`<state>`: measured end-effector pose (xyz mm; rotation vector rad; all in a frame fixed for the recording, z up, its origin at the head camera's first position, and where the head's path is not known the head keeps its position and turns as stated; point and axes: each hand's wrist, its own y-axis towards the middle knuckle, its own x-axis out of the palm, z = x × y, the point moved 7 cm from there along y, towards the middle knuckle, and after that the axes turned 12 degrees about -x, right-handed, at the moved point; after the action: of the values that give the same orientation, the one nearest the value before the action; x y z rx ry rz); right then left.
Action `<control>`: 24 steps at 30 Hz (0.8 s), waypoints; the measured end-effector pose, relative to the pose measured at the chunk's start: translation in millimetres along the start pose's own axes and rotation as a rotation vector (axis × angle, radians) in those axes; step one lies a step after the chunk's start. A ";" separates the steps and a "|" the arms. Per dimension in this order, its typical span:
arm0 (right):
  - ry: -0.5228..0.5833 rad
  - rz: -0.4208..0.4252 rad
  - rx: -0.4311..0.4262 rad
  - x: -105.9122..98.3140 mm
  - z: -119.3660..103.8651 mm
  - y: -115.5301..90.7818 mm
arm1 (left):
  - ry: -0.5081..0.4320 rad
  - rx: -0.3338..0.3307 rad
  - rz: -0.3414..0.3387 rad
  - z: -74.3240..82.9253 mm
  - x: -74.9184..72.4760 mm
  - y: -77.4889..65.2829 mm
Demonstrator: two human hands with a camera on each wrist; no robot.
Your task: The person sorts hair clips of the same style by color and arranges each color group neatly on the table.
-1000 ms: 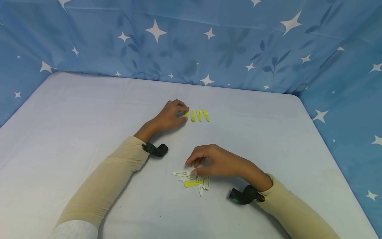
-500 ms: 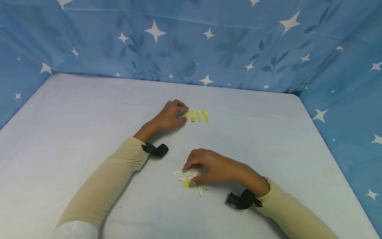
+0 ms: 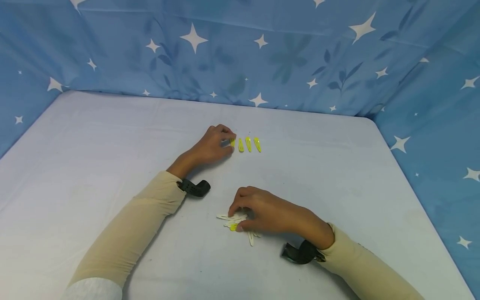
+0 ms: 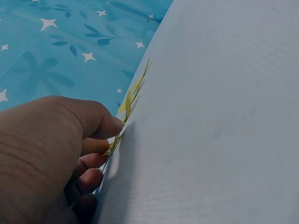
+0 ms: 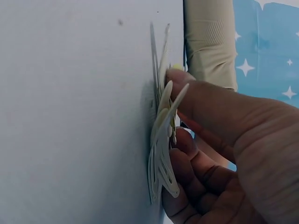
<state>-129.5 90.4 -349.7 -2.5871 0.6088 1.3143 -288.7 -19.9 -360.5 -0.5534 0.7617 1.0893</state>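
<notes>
In the head view, my left hand (image 3: 214, 146) pinches the leftmost yellow hair clip (image 3: 232, 143) of a short row. Beside it in that row lie several more yellow clips, such as a snap clip (image 3: 241, 145) with its wide end toward me. My right hand (image 3: 262, 210) curls over a loose pile of white hair clips (image 3: 225, 217). Its thumb is on another yellow hair clip (image 3: 233, 227) in that pile, mostly covered by the hand. From the right wrist, white clips (image 5: 161, 158) lean and overlap between the fingers (image 5: 183, 175) and the tabletop.
A white cloth (image 3: 318, 166) covers the table. Blue star-patterned curtains (image 3: 225, 54) hang behind its far edge and along the right side. Both wrists wear black camera mounts, one on the left wrist (image 3: 195, 188).
My right hand has come down and toward me onto the pile, its thumb now over the yellow clip, which has shifted slightly away from me. The left hand has stayed at the row.
</notes>
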 end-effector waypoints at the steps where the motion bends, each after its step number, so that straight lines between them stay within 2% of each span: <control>1: 0.004 0.004 0.004 -0.1 0.4 -0.1 | -0.002 -0.002 -0.002 -0.3 0.1 0.1; 13: 0.025 0.048 0.003 -1.4 3.3 0.0 | -0.005 -0.004 0.006 -1.7 0.9 1.5; 18: 0.001 0.106 -0.008 -3.8 5.2 0.5 | -0.003 -0.015 0.003 -2.7 1.4 1.8; 24: 0.114 0.206 0.029 -8.8 11.0 0.3 | -0.003 -0.005 0.003 -2.2 1.2 1.9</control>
<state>-142.3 96.2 -349.2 -2.6479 0.9297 1.2076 -290.7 -20.1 -362.9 -0.5550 0.7570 1.0950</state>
